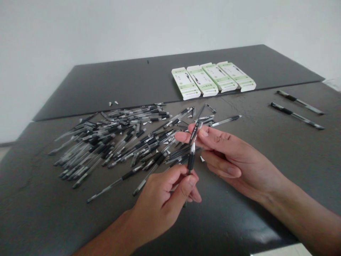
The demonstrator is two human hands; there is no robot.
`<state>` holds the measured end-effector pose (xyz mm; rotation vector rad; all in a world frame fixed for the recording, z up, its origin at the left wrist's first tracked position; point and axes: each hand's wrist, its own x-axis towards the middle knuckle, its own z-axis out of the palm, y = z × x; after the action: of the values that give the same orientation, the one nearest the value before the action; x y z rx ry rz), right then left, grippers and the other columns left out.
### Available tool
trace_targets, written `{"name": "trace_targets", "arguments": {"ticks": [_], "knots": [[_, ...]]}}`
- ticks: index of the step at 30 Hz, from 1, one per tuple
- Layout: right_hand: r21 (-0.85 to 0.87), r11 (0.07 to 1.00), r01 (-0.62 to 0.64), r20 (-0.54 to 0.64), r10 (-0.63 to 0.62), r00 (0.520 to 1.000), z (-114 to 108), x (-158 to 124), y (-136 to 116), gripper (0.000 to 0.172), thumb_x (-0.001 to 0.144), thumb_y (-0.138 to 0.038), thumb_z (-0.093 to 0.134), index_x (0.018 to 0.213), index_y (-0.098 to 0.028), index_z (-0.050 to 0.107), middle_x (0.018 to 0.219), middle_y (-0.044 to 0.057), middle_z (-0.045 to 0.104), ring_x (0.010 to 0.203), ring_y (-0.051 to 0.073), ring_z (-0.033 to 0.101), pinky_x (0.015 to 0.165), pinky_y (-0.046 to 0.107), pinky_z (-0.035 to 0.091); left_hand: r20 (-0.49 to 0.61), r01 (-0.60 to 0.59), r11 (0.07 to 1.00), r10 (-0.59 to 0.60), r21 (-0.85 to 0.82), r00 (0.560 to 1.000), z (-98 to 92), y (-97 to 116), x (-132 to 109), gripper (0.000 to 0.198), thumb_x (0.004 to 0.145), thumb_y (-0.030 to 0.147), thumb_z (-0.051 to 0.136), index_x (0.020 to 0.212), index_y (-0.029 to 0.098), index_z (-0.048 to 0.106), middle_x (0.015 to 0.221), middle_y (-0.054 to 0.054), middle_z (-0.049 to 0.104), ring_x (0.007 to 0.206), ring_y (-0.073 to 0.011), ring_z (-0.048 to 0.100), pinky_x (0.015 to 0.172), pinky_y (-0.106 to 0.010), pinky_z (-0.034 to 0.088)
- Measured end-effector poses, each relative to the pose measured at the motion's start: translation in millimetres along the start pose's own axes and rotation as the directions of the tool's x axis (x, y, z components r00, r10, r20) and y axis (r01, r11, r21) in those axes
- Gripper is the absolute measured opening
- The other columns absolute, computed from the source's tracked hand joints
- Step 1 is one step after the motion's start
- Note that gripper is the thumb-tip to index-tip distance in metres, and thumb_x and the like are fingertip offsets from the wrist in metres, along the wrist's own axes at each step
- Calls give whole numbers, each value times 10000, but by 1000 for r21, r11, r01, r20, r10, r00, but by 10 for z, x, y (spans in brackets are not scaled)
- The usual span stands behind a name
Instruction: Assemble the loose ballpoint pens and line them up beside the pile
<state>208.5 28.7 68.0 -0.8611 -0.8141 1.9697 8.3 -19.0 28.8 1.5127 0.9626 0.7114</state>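
Left hand (160, 202) has its fingers clenched round a black-grip gel pen (190, 161), center of frame, metal tip up. Right hand (226, 153) pinches a slim dark pen piece (195, 133) just above that tip (cap or refill, can't tell). Loose pen pile (112, 145) left of the hands; four green-and-white boxes (213, 79) upper middle; two pens (297, 110) far right.

Upright black-grip gel pen (191, 161); tilted pen cap (195, 133) just above its tip

Four cardboard boxes (221, 76) and two pens (297, 116) set apart.
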Motion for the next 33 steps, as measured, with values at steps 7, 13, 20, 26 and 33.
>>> {"name": "trace_targets", "arguments": {"ticks": [7,13,20,26,33], "knots": [[-92,996,19,8,-18,1000,-22,-2,30,254,1039,-423,763,1109,-202,866,1318,96,813,429,-59,275,368,150,174,-18,0,1000,0,12,1000,-5,2,8,250,1156,336,530,1007,196,675,798,10,837,717,-89,790,726,-156,602],[-306,950,62,3,-64,998,-19,4,47,270,1049,-436,748,1164,-227,872,1022,44,825,468,-3,331,398,191,216,-38,19,1000,-20,-23,999,-21,20,5,259,1155,360,540,1017,192,680,798,0,841,717,-104,795,719,-177,604],[-582,755,302,34,-348,937,-84,3,112,265,1032,-434,770,1243,-279,813,1046,42,848,631,114,600,552,266,467,-11,25,999,-26,-24,1000,-34,12,11,293,1171,384,510,1013,191,665,765,-2,818,683,-112,759,700,-209,568],[-626,706,332,115,-337,935,-120,-44,160,510,1082,-393,701,1586,-366,623,1242,27,859,628,116,661,567,283,551,-2,8,1000,-8,-4,1000,-42,15,26,303,1162,349,512,959,190,671,776,-5,813,704,-114,763,719,-217,569],[-574,747,334,110,-334,936,-76,-52,171,388,1090,-392,696,1477,-367,714,1188,15,874,657,108,715,587,253,595,1,12,1000,-12,15,1000,-106,71,23,302,1149,318,515,955,176,697,805,-16,811,704,-118,789,699,-206,602]]}}
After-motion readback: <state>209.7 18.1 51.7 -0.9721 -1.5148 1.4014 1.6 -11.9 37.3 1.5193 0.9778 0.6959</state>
